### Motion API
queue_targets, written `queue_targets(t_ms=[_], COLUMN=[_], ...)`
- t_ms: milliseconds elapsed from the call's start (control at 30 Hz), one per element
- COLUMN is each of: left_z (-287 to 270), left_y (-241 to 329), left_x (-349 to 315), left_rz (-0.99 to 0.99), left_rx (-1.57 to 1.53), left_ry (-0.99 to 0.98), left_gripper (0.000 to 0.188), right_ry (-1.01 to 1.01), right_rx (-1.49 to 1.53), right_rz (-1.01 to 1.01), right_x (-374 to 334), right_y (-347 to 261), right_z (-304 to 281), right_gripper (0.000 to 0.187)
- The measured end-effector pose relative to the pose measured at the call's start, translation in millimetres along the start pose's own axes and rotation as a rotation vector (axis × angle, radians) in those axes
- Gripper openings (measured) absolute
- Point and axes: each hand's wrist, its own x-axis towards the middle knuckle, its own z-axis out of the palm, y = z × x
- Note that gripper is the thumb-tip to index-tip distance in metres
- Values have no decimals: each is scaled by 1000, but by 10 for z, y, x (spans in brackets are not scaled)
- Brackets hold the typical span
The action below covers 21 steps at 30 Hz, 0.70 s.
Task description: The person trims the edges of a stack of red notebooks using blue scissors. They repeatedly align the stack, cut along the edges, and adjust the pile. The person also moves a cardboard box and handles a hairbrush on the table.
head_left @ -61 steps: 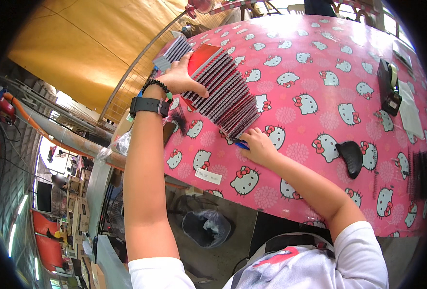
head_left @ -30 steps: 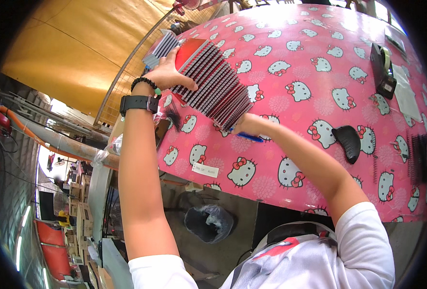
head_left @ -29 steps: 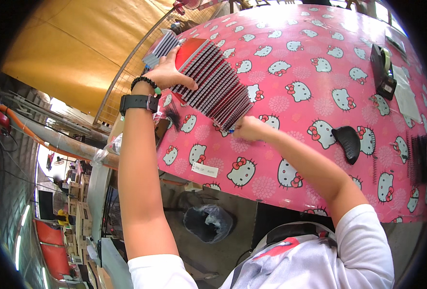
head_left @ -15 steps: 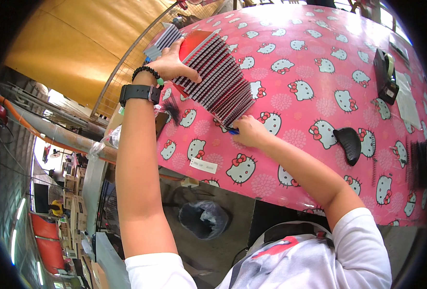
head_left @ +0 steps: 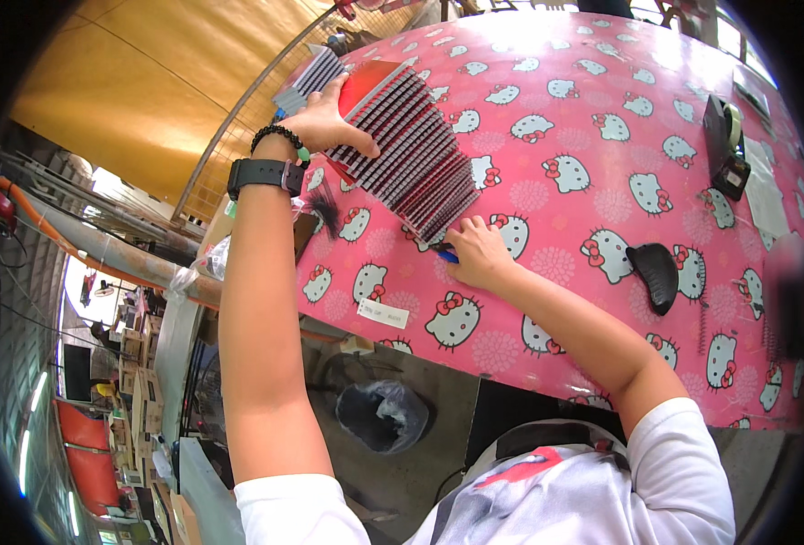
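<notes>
A fanned stack of wire-bound notebooks (head_left: pixel 406 136) with a red cover lies slanted on the pink table. My left hand (head_left: pixel 325 123) grips its left side, thumb laid over the ridged spines and fingers reaching over the far edge. At the stack's near end, my right hand (head_left: pixel 481 254) is closed around a small blue tool (head_left: pixel 447 255), its kind mostly hidden by my fingers. The blue tip sits close by the lowest spines. Behind my left hand stands another grey-edged stack (head_left: pixel 313 80).
A white paper slip (head_left: pixel 383 312) lies near the table's front edge. Black bristly wires (head_left: pixel 325 213) are left of the stack. Rightward are a curved black object (head_left: pixel 655 276), a black tape dispenser (head_left: pixel 726 145) and a blurred dark shape (head_left: pixel 790 309). A bagged bin (head_left: pixel 382 416) stands below.
My right hand has shifted slightly right and down, away from the spines, showing more of the blue tool. A blurred shape has come in at the right edge. My left hand stays put.
</notes>
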Motion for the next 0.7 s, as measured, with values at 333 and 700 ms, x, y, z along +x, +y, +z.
queue_targets(t_ms=[333,700], left_z=[-2,-39], left_y=[57,-86], left_x=[-58,-96], left_rz=[7,38], left_rx=[-75,-214], left_ry=[-18,60], left_gripper=[129,129], right_ry=[59,-593], right_rx=[19,505], right_rz=[-34,173], right_x=[14,714], right_y=[52,269], right_z=[78,-11], right_gripper=[39,38])
